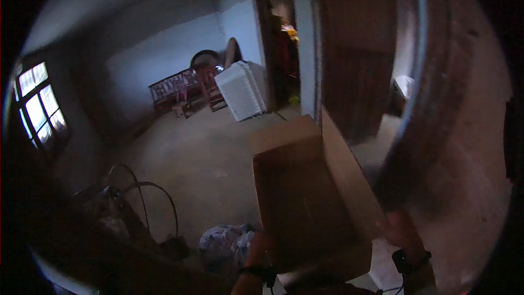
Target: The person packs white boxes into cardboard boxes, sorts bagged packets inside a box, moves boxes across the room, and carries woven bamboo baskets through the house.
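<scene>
An open, empty-looking cardboard box (308,202) with raised flaps fills the lower middle of the head view. At its near left side is my left hand (261,243), its fingers wrapped against the cardboard. My right hand (401,230) grips the near right side, by the long flap. Dark bands circle both wrists. The fingertips are dim and partly hidden by the box. Just left of my left hand, a printed plastic bag (221,240) lies on the floor.
A white slatted appliance (241,90) leans near the back wall beside a dark red wooden bench (174,84). An open doorway (281,38) and a brown door (357,49) stand at the right. Curved cables (172,205) rise at lower left, below a window (41,106).
</scene>
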